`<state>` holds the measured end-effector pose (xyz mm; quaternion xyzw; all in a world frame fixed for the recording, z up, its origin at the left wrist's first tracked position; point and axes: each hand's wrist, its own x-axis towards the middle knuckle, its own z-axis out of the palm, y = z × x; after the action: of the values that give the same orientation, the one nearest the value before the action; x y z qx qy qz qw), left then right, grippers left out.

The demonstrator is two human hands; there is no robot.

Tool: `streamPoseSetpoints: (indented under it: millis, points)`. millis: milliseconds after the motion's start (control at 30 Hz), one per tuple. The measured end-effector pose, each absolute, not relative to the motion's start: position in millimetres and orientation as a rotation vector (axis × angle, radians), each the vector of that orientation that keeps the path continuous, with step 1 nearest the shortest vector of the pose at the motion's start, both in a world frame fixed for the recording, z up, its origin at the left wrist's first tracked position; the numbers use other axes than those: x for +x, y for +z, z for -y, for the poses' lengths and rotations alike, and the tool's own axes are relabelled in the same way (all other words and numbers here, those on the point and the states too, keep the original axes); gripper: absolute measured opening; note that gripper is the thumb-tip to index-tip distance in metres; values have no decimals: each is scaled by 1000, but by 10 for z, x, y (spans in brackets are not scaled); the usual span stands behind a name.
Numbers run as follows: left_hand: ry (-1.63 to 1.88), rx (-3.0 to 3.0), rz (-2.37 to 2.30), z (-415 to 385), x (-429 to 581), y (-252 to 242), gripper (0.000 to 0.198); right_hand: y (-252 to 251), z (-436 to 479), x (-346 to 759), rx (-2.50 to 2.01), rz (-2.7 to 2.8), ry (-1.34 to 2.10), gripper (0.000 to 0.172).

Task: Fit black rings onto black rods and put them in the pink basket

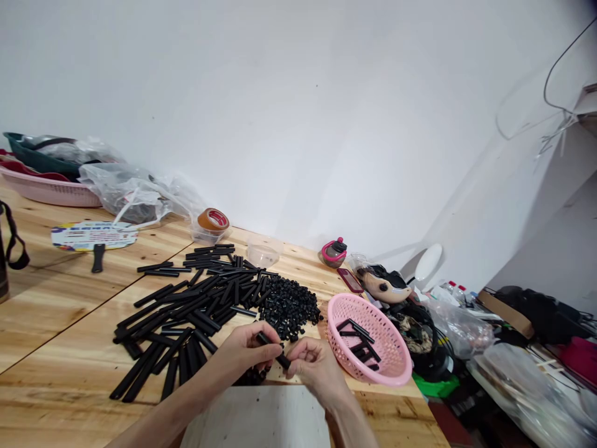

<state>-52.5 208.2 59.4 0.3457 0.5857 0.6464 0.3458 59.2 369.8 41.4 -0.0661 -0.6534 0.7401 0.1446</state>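
A short black tube [282, 360] is held between my two hands near the front edge of the table. My left hand [247, 348] is closed around the tube's upper-left part. At the lower-right end of the tube, the fingertips of my right hand [317, 367] are pinched on it. To the left lies a spread of longer black tubes [186, 305]. Just beyond my hands is a heap of small black pieces [289, 305]. A pink basket [403, 367] to the right holds several black tubes. Below my hands is a pale board [256, 420].
A roll of brown tape [205, 219], a clear bowl [264, 254] and a pink-lidded jar [334, 253] stand toward the wall. A paddle fan [93, 238] and plastic bags [125, 193] lie at left. Clutter with bags [459, 326] fills the right side.
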Motion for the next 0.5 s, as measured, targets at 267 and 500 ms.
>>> streamPoseSetpoints:
  millis: [267,500]
  points:
    - [1783,763,-1510,-2208,-455,571,48,661,-3701,676,-95,1913,2070,28]
    - [1515,1342,-2090,-2217,-260,482,25,726,-3524,762,-146,2034,1757,19]
